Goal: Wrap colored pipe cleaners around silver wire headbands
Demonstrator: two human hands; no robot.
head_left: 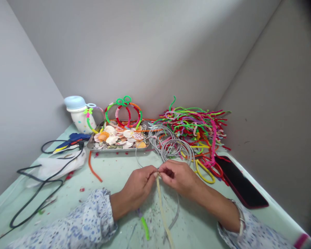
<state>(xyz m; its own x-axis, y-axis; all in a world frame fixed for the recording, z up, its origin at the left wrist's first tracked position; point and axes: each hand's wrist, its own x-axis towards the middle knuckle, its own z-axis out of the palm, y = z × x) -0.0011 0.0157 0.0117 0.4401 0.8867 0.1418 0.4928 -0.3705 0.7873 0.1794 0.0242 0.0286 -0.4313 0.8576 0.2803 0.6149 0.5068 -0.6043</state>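
At the middle of the table, my left hand [142,183] and my right hand [180,176] meet with thumbs and fingertips pinched together. Between them they grip the upper end of a pale yellow flat strip [160,204], which hangs down toward the near edge. A grey wire [176,211] curves below my right hand, close to the strip; whether it is also pinched is hidden by the fingers. Beyond my hands lie loose coils of grey wire [177,148]. A short green pipe cleaner piece [144,228] rests below my left hand.
Behind, a metal tray [114,150] holds shells and pipe-cleaner rings [123,117]. To its right is a pile of coloured pipe cleaners [194,124], yellow-handled scissors [206,174] and a black phone [242,183]. At left stand a white bottle [81,119], blue-handled pliers [76,138] and a black cable [44,181].
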